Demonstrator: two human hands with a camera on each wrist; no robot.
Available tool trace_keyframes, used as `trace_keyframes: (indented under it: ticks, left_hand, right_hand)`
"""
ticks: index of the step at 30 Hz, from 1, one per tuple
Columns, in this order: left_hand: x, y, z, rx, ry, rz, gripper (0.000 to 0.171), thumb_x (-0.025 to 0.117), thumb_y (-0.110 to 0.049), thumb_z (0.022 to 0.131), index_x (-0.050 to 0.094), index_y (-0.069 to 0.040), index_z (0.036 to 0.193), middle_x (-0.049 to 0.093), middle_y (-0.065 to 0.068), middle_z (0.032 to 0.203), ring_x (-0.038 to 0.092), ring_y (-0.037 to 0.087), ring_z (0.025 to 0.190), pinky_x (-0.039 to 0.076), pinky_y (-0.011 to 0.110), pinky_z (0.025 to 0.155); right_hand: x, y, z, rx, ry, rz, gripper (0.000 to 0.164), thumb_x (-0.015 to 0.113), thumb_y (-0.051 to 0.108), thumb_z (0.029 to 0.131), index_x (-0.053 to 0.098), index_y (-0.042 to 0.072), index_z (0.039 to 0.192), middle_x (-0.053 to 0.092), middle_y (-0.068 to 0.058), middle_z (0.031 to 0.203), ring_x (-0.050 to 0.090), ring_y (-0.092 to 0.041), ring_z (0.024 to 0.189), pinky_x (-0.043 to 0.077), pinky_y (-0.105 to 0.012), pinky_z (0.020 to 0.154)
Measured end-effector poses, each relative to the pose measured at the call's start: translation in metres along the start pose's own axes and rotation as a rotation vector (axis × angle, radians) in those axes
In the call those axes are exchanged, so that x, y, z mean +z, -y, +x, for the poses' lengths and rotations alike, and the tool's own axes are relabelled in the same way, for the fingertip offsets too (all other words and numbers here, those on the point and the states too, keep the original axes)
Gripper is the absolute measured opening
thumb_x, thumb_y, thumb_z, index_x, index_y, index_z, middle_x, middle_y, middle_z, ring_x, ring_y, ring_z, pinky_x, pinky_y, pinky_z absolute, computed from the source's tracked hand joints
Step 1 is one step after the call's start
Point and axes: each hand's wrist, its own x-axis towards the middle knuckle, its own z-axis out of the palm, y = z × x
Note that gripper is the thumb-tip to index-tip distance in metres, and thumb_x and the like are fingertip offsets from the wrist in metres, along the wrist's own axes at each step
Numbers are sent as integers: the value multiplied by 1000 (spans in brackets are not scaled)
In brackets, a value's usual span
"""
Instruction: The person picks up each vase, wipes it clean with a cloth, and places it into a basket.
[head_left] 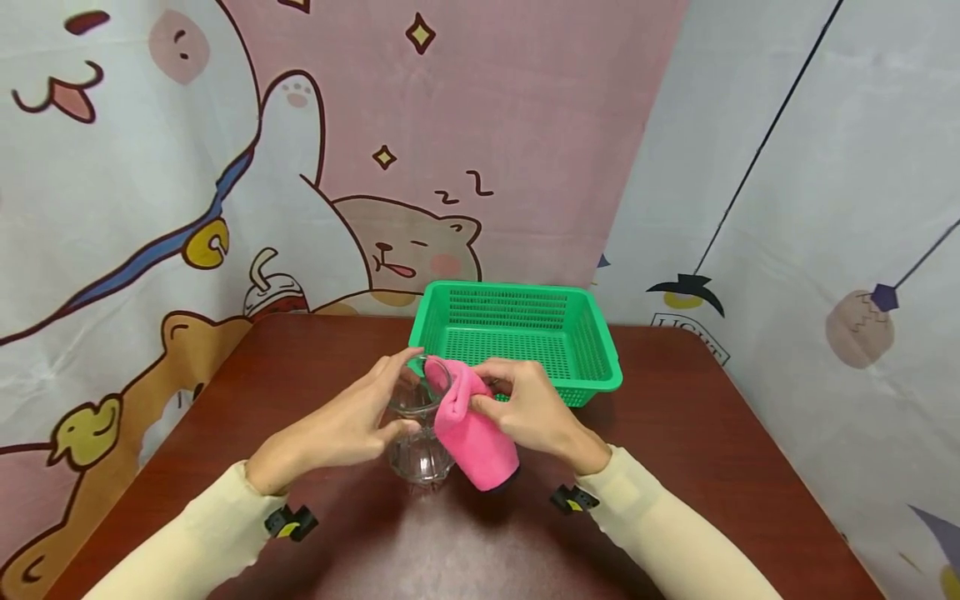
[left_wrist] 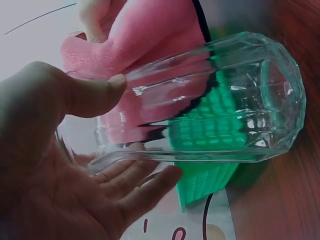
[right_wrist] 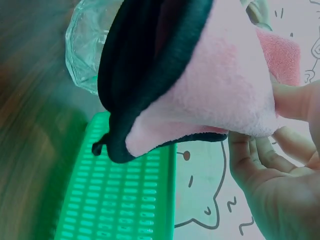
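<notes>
Clearly, a transparent glass vessel (head_left: 422, 458) with long facets and a round mouth is held in the grip of the left hand (head_left: 348, 421), thumb and fingers spread around its upper part. By the right hand (head_left: 534, 408), a plush pink cloth (head_left: 483, 450) is pinched in a narrow grip and held folded at the vessel's rim; whether any of it is tucked inside cannot be told. Both are held over the glossy reddish-brown counter (head_left: 675, 450), in front of a slotted green plastic basket (head_left: 615, 379). By the right wrist view, a broad black edging and a small loop are revealed on the cloth, scarcely seen from the head; by the left, the vessel's many-sided base is shown.
</notes>
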Motion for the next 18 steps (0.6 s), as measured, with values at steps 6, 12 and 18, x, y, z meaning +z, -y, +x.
trace_keyframes:
  ticks: [6, 12, 18]
  left_hand:
    - [2, -3, 0, -69, -10, 22, 105, 85, -28, 92, 16, -26, 172, 51, 7, 140, 62, 16, 118, 59, 28, 85]
    - [2, -10, 1, -116, -103, 65, 110, 89, -42, 86, 21, -26, 171, 47, 5, 140, 65, 13, 111, 59, 29, 81]
    - [10, -19, 8, -221, -218, 82, 114, 93, -59, 75, 33, -22, 164, 47, 7, 127, 66, 18, 102, 56, 29, 70]
  right_hand:
    - [-8, -1, -4, 11, -9, -20, 29, 83, 8, 93, 80, 20, 118, 77, 9, 109, 72, -10, 98, 63, -29, 92]
    - [-17, -3, -8, 13, -24, -31, 28, 83, 6, 92, 81, 19, 117, 77, 9, 109, 73, -12, 100, 64, -30, 91]
    - [-24, -6, -11, 25, -23, -49, 28, 83, 8, 93, 81, 19, 118, 77, 8, 111, 72, -11, 102, 64, -32, 91]
